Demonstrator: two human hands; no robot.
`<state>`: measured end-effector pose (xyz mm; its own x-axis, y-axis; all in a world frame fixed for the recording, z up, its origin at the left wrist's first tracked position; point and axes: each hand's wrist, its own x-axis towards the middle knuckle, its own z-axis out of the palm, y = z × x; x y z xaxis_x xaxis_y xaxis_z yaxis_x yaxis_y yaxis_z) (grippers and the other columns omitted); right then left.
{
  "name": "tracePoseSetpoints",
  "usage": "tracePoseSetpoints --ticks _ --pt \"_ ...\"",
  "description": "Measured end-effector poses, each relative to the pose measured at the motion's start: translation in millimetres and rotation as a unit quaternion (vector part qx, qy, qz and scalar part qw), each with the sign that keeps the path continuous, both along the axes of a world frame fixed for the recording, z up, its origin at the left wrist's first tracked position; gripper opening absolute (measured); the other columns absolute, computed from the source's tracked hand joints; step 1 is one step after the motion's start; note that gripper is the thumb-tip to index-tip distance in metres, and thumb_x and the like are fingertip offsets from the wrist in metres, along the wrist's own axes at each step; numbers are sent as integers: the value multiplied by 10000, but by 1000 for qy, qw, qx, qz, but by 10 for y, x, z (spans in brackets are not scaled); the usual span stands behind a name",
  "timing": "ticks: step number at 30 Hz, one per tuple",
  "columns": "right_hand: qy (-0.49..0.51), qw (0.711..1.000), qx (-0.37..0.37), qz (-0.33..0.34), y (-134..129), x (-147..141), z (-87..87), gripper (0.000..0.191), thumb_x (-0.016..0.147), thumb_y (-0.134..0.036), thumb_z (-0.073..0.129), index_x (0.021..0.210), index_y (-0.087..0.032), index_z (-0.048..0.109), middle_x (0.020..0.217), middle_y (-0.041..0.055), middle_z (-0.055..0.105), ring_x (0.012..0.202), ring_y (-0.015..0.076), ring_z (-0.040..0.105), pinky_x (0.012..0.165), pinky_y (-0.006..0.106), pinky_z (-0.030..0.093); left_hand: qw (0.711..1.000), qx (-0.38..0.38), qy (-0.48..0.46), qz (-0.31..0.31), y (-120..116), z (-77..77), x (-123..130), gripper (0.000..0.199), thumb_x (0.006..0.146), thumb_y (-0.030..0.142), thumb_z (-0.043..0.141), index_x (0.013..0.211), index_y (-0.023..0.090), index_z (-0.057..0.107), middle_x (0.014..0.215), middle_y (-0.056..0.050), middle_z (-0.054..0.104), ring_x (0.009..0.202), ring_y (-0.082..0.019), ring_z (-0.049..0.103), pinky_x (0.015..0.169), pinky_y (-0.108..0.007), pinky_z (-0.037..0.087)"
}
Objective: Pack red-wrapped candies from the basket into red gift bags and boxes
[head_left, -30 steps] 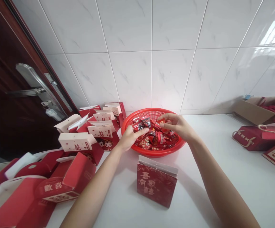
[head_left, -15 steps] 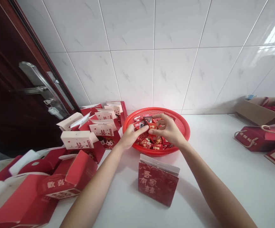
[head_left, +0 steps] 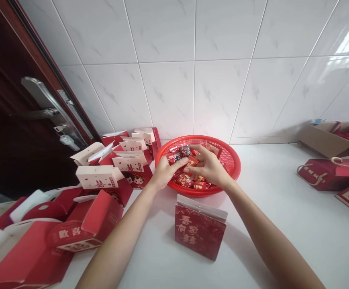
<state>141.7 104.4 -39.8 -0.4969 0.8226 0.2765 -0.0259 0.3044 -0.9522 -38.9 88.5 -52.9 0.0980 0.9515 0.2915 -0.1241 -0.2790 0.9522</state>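
Note:
My left hand (head_left: 166, 171) is over the left side of a red plastic basket (head_left: 233, 158), gripping several wrapped candies, among them a dark-wrapped candy (head_left: 184, 150). At its thumb lies a red-orange wrapped candy (head_left: 192, 161), which the fingertips of my right hand (head_left: 209, 167) also pinch. Beneath both hands, more red wrapped candies (head_left: 184, 180) fill the basket; my fingers hide part of them. In front of the basket stands a dark red gift box (head_left: 200, 233) with gold characters, its pale top flaps up; neither hand touches it.
To the left, several red and cream gift boxes (head_left: 97, 176) stand with raised flaps, and larger red boxes (head_left: 32, 251) lie nearer. On the right are rope-handled red boxes (head_left: 327, 173) and a cardboard carton (head_left: 325, 141). Behind rises a tiled wall (head_left: 165, 92); a door (head_left: 5, 100) is at left.
My right hand has shifted slightly left and down, closer to my left hand, and the red-orange candy has moved in against the left thumb. The boxes and basket have stayed put.

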Motion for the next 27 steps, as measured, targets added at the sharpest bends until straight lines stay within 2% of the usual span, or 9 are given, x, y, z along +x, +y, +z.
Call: tracePoseSetpoints --ticks 5,10,12,15,16,18,21,24,27 --pt "-20 1000 9 -19 -44 -17 9 699 753 -371 836 1351 -288 484 954 22 746 508 183 686 497 355 580 1000 2 5 1 -7 22 8 362 725 398 886 1014 197 801 1039 -91 804 969 -313 750 867 -403 612" --pt "-46 998 33 -7 -19 40 53 751 760 -386 841 1396 -266 460 742 -23 699 555 205 693 544 358 572 998 -3 -35 47 -6 43 34 394 665 373 920 985 179 798 1009 -78 808 956 -289 747 864 -390 615" --pt "-42 998 44 -17 31 107 67 650 812 -420 789 1362 -240 492 738 -17 690 591 210 705 571 359 573 995 -20 -71 74 4 43 47 400 639 387 932 941 163 795 966 -77 810 922 -278 750 861 -392 611" --pt "-85 989 101 -66 126 191 56 290 938 -353 613 1176 -188 619 842 40 719 684 204 725 660 364 581 988 -26 -118 96 20 37 62 399 615 376 945 910 158 787 922 -61 809 868 -247 748 852 -384 604" --pt "-137 979 136 -73 156 197 45 210 959 -285 555 1114 -178 648 906 64 735 757 206 733 710 361 579 987 -25 -127 99 23 36 67 395 613 365 947 909 158 786 928 -57 809 863 -236 745 856 -377 600" --pt "-276 938 204 -48 210 161 17 214 941 -140 497 1037 -175 686 1016 84 756 899 207 727 781 338 558 985 -26 -135 102 21 39 74 396 603 353 950 905 158 783 941 -51 807 856 -219 739 856 -360 592" --pt "-429 866 255 25 271 7 -21 263 862 -31 527 949 -186 721 985 75 773 883 218 714 726 305 513 987 -21 -130 95 4 55 82 396 583 354 956 875 156 775 920 -44 802 852 -217 737 861 -353 580" --pt "-473 837 273 44 320 -165 -42 322 798 18 551 957 -189 740 968 107 772 860 257 712 675 311 473 989 -4 -119 87 -9 70 84 381 581 359 958 845 159 767 899 -44 797 890 -236 740 887 -364 570" --pt "-502 817 282 38 366 -263 -61 437 744 36 606 1096 -187 735 1130 154 757 975 311 714 701 328 480 989 4 -120 84 -1 66 78 358 583 339 956 832 166 765 918 -48 801 959 -264 742 924 -386 567"
